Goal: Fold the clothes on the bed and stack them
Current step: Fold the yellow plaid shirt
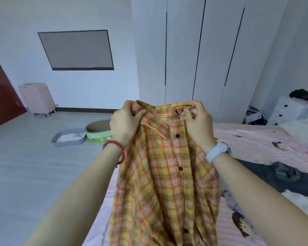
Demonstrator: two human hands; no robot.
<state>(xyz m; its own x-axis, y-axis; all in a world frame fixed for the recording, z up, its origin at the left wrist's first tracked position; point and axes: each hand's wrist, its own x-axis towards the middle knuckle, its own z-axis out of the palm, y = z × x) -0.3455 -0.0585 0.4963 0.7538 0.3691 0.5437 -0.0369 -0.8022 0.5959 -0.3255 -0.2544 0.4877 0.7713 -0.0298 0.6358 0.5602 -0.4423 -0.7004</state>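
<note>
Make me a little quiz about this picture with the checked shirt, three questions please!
1. True or false: both hands grip the plaid shirt near its collar.
2. Which wrist wears the red bead bracelet: A left, B right?
3. What colour is the suitcase by the wall?

Key: 1 true: the left hand and the right hand both hold it up. 2 A. 3 pink.

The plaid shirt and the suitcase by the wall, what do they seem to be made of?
Plaid shirt: probably thin woven cotton, matte; it hangs in soft folds and the check looks woven in. Suitcase: likely hard plastic shell, pale pink, smooth, with ridges; too far to be sure.
</note>
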